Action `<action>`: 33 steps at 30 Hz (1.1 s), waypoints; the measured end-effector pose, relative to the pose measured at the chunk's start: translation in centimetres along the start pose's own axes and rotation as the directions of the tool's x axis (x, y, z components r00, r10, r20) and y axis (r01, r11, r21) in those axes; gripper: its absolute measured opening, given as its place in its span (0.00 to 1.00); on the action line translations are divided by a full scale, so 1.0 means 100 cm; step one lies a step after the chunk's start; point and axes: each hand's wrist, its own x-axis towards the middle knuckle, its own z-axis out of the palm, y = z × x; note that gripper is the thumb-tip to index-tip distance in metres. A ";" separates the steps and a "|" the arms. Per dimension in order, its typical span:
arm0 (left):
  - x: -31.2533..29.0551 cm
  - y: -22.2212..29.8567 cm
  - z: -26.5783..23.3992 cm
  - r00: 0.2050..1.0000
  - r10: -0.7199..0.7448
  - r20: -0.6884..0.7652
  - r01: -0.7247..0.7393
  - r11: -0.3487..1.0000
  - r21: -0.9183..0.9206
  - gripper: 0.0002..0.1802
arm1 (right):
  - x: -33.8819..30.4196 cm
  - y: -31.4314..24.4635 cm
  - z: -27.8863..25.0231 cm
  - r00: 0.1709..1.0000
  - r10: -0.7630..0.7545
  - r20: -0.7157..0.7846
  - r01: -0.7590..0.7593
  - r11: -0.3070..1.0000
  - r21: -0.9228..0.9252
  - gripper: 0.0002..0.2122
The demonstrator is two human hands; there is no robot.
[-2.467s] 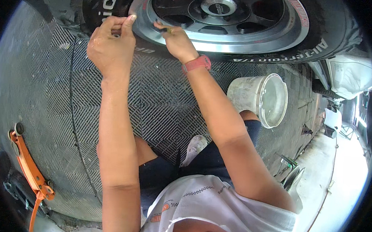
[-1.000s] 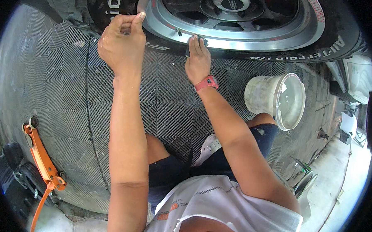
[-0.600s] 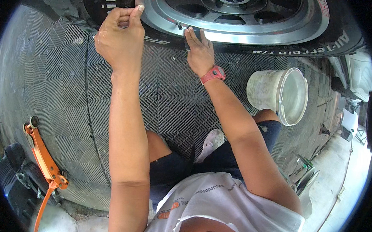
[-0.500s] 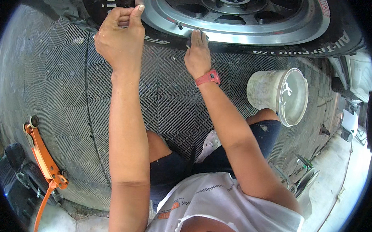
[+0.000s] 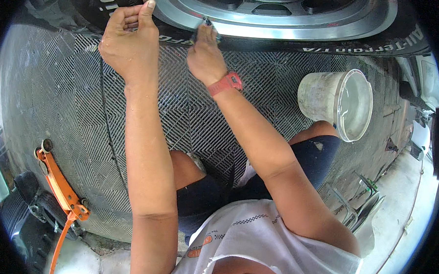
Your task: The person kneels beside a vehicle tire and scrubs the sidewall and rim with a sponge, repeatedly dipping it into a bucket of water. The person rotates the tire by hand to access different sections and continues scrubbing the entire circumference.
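A wheel with a silver rim (image 5: pixel 263 31) and a black tyre (image 5: pixel 262 45) with raised white lettering spans the top of the view. At the rim's left edge is my left hand (image 5: pixel 130 42), its fingers curled in and the thumb pressed to them; whatever may be between them is hidden. My right hand (image 5: pixel 206 60), with a red watch (image 5: pixel 226 83) on its wrist, presses a dark cloth-like pad (image 5: pixel 197 35) to the rim's lower lip. Motion blurs this pad. Its fingertips are beside the valve stem (image 5: pixel 206 21).
A dirty white bucket (image 5: pixel 321 95) with pale liquid in it stands right of my right forearm. An orange floor jack (image 5: pixel 61 181) lies at the left. A dark cord (image 5: pixel 109 139) crosses the ribbed floor mat (image 5: pixel 78 116). My bent legs are below the wheel.
My right hand has slid left along the rim with the pad, up to the valve stem. The left hand keeps its place by the rim's edge. The whole view has shifted slightly.
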 end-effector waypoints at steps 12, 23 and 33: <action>0.001 -0.002 -0.002 0.999 0.042 0.017 -0.043 0.996 0.082 0.11 | 0.022 -0.048 -0.005 0.972 0.234 0.030 -0.212 0.813 0.543 0.34; -0.001 -0.006 -0.003 0.998 -0.026 0.050 0.024 0.999 0.033 0.12 | 0.044 -0.096 -0.010 0.848 0.523 0.088 -0.255 0.256 0.932 0.35; 0.003 -0.005 0.001 1.000 0.026 0.001 -0.026 0.999 0.042 0.11 | 0.065 -0.095 -0.001 0.710 0.700 0.075 -0.281 0.184 0.942 0.33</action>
